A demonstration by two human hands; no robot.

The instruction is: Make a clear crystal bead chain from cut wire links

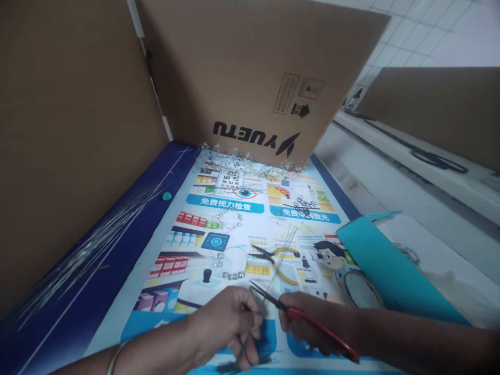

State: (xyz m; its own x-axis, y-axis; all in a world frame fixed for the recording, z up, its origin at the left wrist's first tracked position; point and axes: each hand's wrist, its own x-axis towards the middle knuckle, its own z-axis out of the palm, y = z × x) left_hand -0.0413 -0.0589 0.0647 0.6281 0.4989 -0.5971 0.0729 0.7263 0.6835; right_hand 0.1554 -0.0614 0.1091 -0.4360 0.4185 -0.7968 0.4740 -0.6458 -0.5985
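Observation:
My left hand (228, 325) is closed in a pinch on a thin metal wire (269, 289) near the front edge of the printed poster mat (187, 245). My right hand (308, 317) grips red-handled pliers (312, 325), whose dark jaws point left toward the wire and my left fingers. Just beyond the hands lie yellow-handled pliers (279, 260), a loop of clear beads (230, 268) and a strand of beads (230, 219).
Cardboard panels (250, 78) wall the back and left. A bundle of thin wires (89, 245) lies along the blue left border by a small green blob (166, 196). Metal rings (304, 205) and clear beads (234, 153) sit at the back. A teal sheet (383, 265) lies right.

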